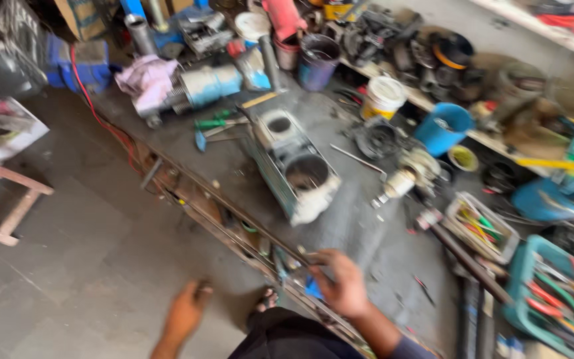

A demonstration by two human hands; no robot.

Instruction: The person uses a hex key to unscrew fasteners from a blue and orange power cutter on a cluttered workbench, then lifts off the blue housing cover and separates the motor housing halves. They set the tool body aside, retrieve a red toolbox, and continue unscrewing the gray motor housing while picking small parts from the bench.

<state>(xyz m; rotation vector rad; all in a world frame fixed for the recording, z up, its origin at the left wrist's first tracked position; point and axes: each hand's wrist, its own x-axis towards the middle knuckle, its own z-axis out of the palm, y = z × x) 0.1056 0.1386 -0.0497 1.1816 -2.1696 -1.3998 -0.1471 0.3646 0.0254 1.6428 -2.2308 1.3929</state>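
My right hand [345, 284] rests at the front edge of a cluttered grey workbench [360, 226], fingers curled over a small blue object [313, 288] and a dark metal piece. The frame is blurred, so I cannot tell exactly what it grips. My left hand [187, 309] hangs below the bench edge over the floor, fingers loosely curled, holding nothing I can see. A grey engine cylinder block [293, 166] with two round bores lies on the bench ahead of my right hand.
A teal tray of pliers and screwdrivers [553, 299] sits at right, with a small tray [481, 226] of tools. A blue bucket [443, 126], white tub [384, 96], pink cloth [146, 80] and engine parts crowd the back. A wooden stand [1, 199] is at left.
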